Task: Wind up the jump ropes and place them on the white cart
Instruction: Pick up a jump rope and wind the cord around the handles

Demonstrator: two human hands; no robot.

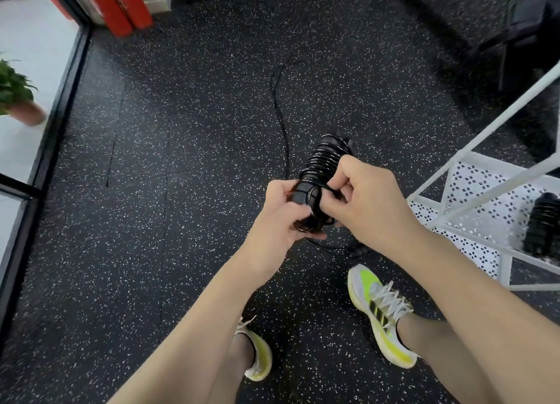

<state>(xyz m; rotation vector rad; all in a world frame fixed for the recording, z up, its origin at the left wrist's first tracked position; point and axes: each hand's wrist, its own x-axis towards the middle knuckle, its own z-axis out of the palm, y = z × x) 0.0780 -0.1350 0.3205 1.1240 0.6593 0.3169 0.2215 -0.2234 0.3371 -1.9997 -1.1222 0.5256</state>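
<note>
- Two jump ropes show: one black jump rope (322, 167) wound in tight coils round its handles and held up between both hands, and a second wound black bundle (544, 224) lying on the white cart (472, 221) at the right edge.
- A loose tail of cord (280, 109) runs from the held bundle away across the floor in a wavy line; another loop of it curves on the floor just below the hands.
- Two bare hands are in view, both on the held rope.
- The left hand (281, 212) has its fingers curled round the near end of the bundle, where the loose loops gather; it grips them firmly.
- The right hand (360, 197) is closed too, its fingertips pinching a strand of cord against the side of the coils.
- The held rope hangs in the air above the black speckled rubber floor (181, 161), just left of the cart and not touching it.
- The cart is one white metal frame with a perforated shelf; slanted white bars cross over it.
- Two running shoes (378, 309), white with neon yellow; the right one bears three dark stripes on its side. No lettering on them can be read.
- One potted green plant (15, 94) stands at the far left on a pale floor.
- Red upright shapes (121, 6) stand at the upper left; nothing written on them is readable.
</note>
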